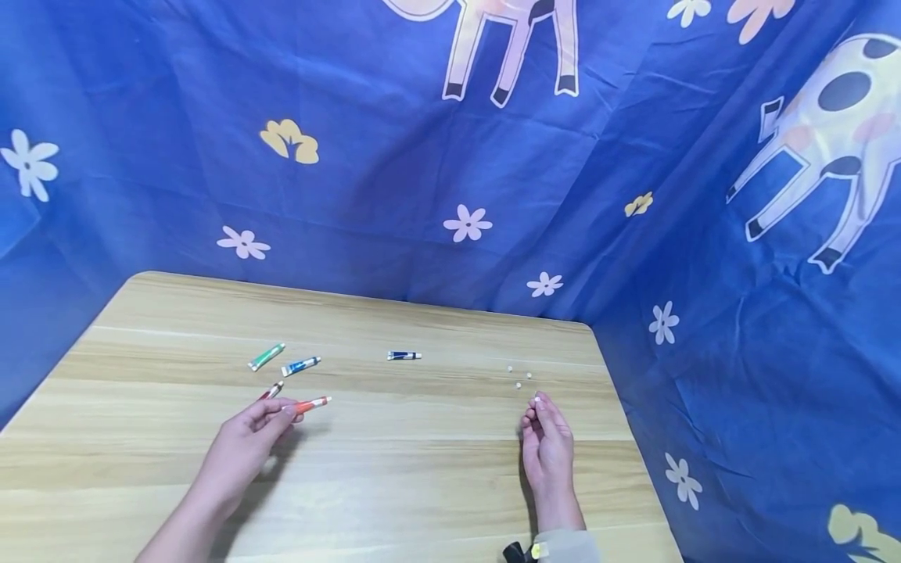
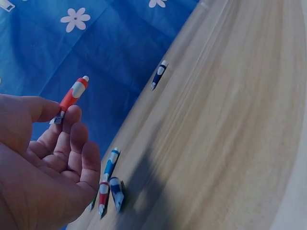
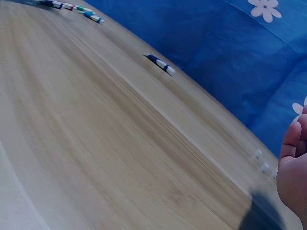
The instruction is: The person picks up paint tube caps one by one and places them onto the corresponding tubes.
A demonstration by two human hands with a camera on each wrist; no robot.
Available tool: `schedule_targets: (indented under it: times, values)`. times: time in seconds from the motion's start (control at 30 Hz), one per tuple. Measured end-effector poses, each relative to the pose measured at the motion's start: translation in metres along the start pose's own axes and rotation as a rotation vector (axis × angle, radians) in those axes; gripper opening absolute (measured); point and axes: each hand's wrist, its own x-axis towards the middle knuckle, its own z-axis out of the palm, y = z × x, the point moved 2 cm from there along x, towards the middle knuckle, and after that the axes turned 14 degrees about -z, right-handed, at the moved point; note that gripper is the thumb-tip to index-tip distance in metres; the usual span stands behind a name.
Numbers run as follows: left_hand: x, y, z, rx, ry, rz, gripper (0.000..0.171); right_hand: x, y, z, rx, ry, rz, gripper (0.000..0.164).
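My left hand [image 1: 242, 446] pinches a small orange paint tube [image 1: 310, 406] by its flat end, thumb against fingers, above the table. The tube's narrow pale tip points to the right in the head view. My right hand [image 1: 549, 450] pinches a tiny white cap [image 1: 538, 399] between thumb and fingertip. Just beyond it lie three more white pieces, one of them a white cap [image 1: 518, 385]. Near the left hand are a red tube [image 1: 271, 390], a blue tube [image 1: 301, 366], a green tube [image 1: 266, 356] and a dark blue tube [image 2: 116, 192], the last hidden in the head view.
Another dark blue tube [image 1: 404, 356] lies alone near the middle back of the wood-grain table [image 1: 422, 477]. Blue cloth [image 1: 352, 195] printed with flowers and animals hangs behind the table and along its right side.
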Motion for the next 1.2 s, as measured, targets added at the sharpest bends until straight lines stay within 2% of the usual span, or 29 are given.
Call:
schedule_targets:
  times: [0.23,0.43,0.57,0.73,1.03,1.2]
  values:
    - [0.002,0.008,0.008,-0.022,0.004,0.040,0.043,-0.007,0.007,0.010,-0.037,-0.031,-0.011,0.017]
    - [0.005,0.009,0.013,-0.027,-0.013,0.035,0.041,-0.012,0.013,0.017,-0.050,-0.098,-0.026,0.019]
    - [0.002,0.011,0.019,-0.026,-0.019,0.032,0.040,-0.015,0.015,0.021,-0.058,-0.109,-0.028,0.019]
    - [-0.001,0.019,0.030,-0.074,-0.042,0.032,0.037,-0.019,0.019,0.025,-0.060,-0.132,-0.036,0.016]
    - [-0.003,0.028,0.049,-0.100,-0.083,0.005,0.033,-0.028,0.027,0.036,-0.054,-0.212,-0.036,0.032]
    - [0.001,0.027,0.053,-0.093,-0.090,0.002,0.033,-0.035,0.030,0.044,-0.070,-0.224,-0.033,0.032]
